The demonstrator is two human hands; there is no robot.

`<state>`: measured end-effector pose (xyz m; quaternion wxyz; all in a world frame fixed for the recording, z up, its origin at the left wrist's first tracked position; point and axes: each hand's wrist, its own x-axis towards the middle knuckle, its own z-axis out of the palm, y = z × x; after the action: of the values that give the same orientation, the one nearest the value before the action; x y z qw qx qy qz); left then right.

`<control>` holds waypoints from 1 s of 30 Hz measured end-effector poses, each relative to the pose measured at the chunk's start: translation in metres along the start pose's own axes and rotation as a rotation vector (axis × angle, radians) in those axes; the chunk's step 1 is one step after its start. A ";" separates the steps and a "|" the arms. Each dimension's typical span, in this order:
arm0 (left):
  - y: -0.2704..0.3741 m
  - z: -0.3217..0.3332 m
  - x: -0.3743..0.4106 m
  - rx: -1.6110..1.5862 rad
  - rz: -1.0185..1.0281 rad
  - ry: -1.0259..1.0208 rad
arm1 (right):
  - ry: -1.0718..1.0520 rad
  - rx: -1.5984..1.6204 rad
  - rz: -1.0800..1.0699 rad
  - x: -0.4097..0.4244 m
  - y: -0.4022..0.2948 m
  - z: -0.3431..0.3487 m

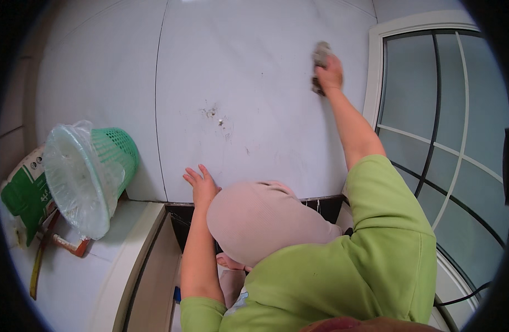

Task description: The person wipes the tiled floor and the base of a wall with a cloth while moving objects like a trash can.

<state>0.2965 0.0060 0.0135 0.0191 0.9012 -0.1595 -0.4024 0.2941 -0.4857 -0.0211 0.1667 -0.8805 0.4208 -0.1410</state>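
Note:
My right hand (331,74) is gripping a dirty grey-brown cloth (322,56) against the white floor tile (279,141), at the upper right near the door frame. Both hand and cloth look slightly blurred. My left hand (204,187) is spread on the near edge of the same tile, fingers apart and holding nothing. Between the two hands lies a patch of dark crumbs (209,112), with a small whitish bit (221,122) beside it. Faint smudges and specks mark the tile around them. A bent knee in pale pink trousers (267,220) is close to my left hand.
A green plastic wastebasket (118,143) with a clear liner lies tipped at the left. Behind it are a green-and-white package (30,189) and an orange-red handle (74,247). A white-framed glass door (408,87) borders the right. A dark strip (180,220) runs along the tile's near edge.

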 end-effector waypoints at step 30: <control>-0.001 -0.001 0.002 0.072 0.043 0.096 | -0.675 0.039 -0.829 -0.088 -0.220 0.053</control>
<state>0.2989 0.0063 0.0129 0.0030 0.9160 -0.1919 -0.3524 0.4143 -0.2773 0.0127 0.2393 -0.9660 -0.0422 0.0879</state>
